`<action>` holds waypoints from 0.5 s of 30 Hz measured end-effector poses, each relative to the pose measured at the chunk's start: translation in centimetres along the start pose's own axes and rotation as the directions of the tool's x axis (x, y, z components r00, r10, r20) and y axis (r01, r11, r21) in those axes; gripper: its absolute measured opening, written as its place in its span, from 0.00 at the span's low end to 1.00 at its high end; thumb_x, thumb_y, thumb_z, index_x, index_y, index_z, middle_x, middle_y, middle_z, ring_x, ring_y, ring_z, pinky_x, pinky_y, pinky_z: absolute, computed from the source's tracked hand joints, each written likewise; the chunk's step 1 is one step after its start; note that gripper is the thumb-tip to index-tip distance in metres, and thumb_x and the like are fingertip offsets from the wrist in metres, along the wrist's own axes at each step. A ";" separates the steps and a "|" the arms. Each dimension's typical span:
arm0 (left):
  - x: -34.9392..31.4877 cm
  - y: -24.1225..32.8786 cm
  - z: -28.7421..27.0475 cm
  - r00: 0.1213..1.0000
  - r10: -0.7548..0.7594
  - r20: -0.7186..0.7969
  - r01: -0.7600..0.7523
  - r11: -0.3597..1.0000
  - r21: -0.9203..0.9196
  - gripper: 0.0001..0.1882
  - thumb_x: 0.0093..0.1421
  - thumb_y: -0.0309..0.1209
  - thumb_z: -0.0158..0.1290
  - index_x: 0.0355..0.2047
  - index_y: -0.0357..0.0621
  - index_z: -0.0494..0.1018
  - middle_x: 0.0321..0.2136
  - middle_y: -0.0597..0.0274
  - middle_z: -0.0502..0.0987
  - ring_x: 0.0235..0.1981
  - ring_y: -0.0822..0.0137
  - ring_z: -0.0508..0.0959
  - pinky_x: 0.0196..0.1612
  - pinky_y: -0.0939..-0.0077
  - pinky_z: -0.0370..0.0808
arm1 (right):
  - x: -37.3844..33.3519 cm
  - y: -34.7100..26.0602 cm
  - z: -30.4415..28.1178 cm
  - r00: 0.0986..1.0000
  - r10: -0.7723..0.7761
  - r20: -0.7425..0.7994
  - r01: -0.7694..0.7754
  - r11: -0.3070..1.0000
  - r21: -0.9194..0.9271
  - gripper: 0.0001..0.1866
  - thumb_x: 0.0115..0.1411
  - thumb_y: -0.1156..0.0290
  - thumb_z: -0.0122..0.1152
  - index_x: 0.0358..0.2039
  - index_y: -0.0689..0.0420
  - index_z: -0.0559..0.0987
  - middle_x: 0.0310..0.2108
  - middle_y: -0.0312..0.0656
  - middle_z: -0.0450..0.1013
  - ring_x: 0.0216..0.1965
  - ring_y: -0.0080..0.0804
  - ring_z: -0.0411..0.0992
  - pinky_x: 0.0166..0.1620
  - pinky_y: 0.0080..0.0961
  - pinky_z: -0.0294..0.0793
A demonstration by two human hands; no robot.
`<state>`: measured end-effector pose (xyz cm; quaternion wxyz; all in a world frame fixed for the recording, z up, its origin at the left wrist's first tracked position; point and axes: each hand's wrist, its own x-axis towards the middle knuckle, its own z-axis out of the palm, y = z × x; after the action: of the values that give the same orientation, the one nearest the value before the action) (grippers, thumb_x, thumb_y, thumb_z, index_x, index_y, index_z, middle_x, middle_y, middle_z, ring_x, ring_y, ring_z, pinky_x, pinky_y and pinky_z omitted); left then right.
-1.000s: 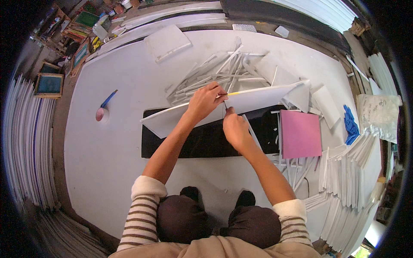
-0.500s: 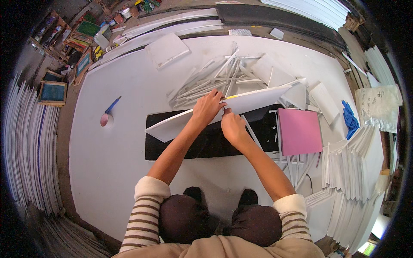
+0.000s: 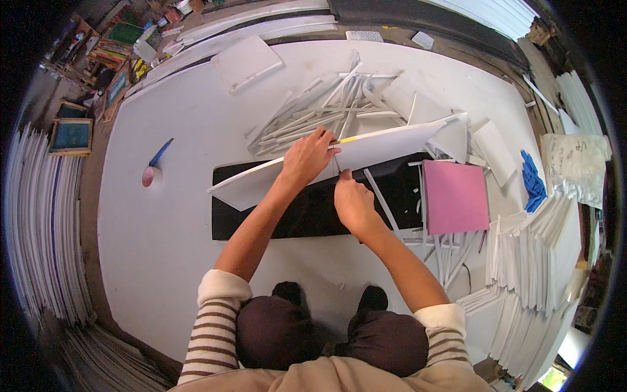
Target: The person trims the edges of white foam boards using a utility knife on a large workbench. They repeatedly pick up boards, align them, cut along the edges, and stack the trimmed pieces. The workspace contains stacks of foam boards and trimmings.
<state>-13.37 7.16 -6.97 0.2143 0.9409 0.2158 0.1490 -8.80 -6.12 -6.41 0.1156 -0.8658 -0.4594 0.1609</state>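
"Fingers of the left hand (image 3: 307, 159) are clamped on the upper edge of a long white board (image 3: 385, 145), just left of a yellow mark (image 3: 347, 140)."

"And the right hand (image 3: 354, 201)?"

"Curled round a slim dark tool (image 3: 339, 169), mostly hidden by the grip, at the board's near face. Whether its tip touches, one cannot tell."

"How does the board lie?"

"Just beyond the right hand, tilted over a black slab (image 3: 300, 219), its long axis running left to right, the right end farther from the person. Left is the nearer hand: it touches the edge."

"Farther out?"

"Loose white strips (image 3: 313, 124) heap beyond the board; a pink square (image 3: 456, 197) lies at the slab's right end."
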 end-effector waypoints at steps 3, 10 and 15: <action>0.0 0.4 0.0 1.000 0.009 0.014 -0.009 1.000 0.007 0.16 0.52 0.41 0.50 0.33 0.41 0.69 0.32 0.55 0.71 0.31 0.52 0.74 0.34 0.60 0.70 | 1.1 0.8 1.3 0.999 0.009 -0.039 -0.007 0.999 0.034 0.07 0.57 0.72 0.41 0.32 0.63 0.65 0.22 0.54 0.72 0.27 0.47 0.74 0.29 0.37 0.74; -0.1 0.3 0.0 1.000 -0.016 0.019 0.016 1.000 -0.019 0.17 0.48 0.41 0.53 0.33 0.43 0.70 0.33 0.57 0.72 0.32 0.52 0.74 0.35 0.61 0.70 | 2.9 1.4 4.1 0.997 0.012 -0.082 -0.008 0.999 0.051 0.09 0.57 0.70 0.40 0.34 0.62 0.62 0.21 0.51 0.72 0.26 0.47 0.73 0.29 0.39 0.73; -1.0 1.2 0.5 0.996 -0.088 -0.008 0.088 0.986 0.139 0.17 0.47 0.43 0.54 0.32 0.45 0.71 0.30 0.59 0.76 0.31 0.55 0.76 0.32 0.61 0.71 | 2.1 1.5 4.2 0.990 0.013 -0.143 0.001 0.995 0.098 0.08 0.58 0.69 0.40 0.32 0.61 0.65 0.21 0.53 0.72 0.26 0.49 0.73 0.30 0.41 0.72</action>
<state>-13.60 5.53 -7.00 0.1545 0.9430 0.2671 0.1247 -8.15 -5.01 -11.15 0.1900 -0.8699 -0.4389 0.1208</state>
